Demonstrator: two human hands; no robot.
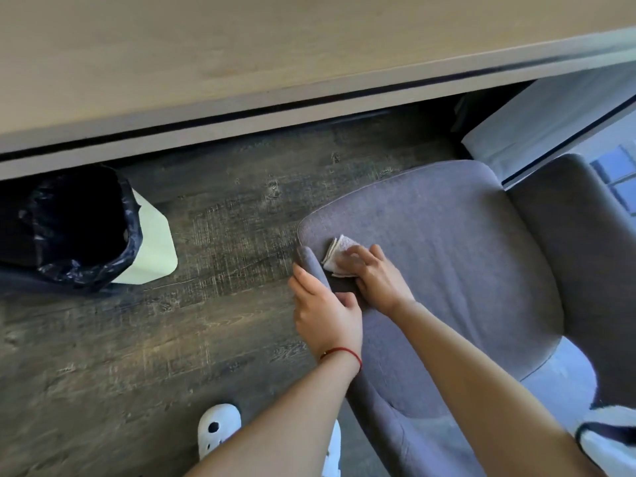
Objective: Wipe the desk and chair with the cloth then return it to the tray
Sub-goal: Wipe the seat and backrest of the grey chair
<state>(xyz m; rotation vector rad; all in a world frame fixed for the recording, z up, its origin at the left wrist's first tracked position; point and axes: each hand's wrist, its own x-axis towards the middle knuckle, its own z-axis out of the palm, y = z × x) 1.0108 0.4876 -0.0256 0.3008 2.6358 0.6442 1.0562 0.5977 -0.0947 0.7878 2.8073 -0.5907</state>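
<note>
A grey upholstered chair (447, 256) stands right of centre, its seat facing up. My right hand (373, 275) presses a small folded white cloth (339, 254) flat onto the seat's near-left corner. My left hand (327, 313) grips the chair's left armrest (313, 266) just beside it; a red string sits on that wrist. The light wooden desk (241, 53) spans the top of the view, beyond the chair. No tray is in view.
A white bin with a black liner (86, 228) stands on the dark wood floor (213, 235) under the desk at left. White shoes (218, 428) show at the bottom. A pale cabinet or panel (537, 122) sits behind the chair at right.
</note>
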